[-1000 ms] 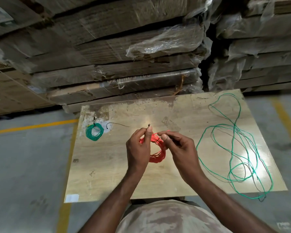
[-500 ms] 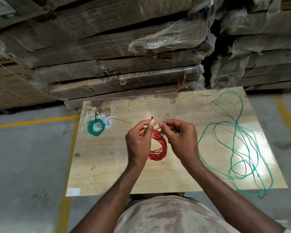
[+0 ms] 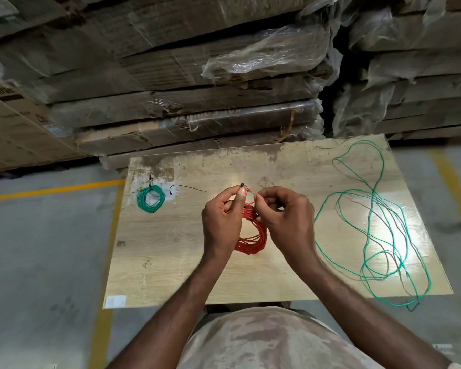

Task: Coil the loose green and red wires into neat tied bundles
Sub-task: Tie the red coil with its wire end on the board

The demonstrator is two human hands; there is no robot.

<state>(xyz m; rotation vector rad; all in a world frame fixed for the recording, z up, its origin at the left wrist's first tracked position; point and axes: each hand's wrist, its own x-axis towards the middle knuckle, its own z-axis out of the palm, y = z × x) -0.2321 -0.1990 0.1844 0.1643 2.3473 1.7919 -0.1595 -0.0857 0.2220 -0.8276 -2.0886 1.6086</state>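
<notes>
Your left hand [image 3: 221, 222] and right hand [image 3: 285, 222] are together over the middle of the bench [image 3: 171, 262]. Both pinch a thin black cable tie [image 3: 246, 188] above the red wire coil [image 3: 253, 235], and they hide the upper part of this coil. A tied green coil [image 3: 151, 199] lies far left, with a spare black tie [image 3: 186, 187] just beside it. The loose green wire [image 3: 378, 222] sprawls on the right, and its lowest loop hangs over the near edge.
</notes>
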